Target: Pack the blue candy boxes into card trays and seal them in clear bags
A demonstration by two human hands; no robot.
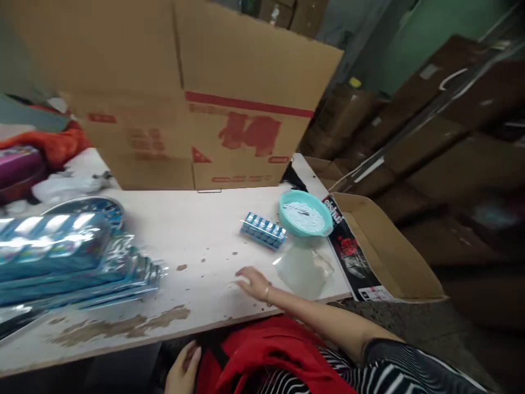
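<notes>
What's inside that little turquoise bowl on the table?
The turquoise bowl is filled with a heap of small pale pieces, too blurred to identify. It sits by a clear plastic bag and a blue blister strip. The heap hides the bowl's bottom.

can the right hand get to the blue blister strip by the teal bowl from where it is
Probably yes. The right hand rests flat on the table, and only bare tabletop lies between it and the blue blister strip. The teal bowl stands to the side of that path.
</notes>
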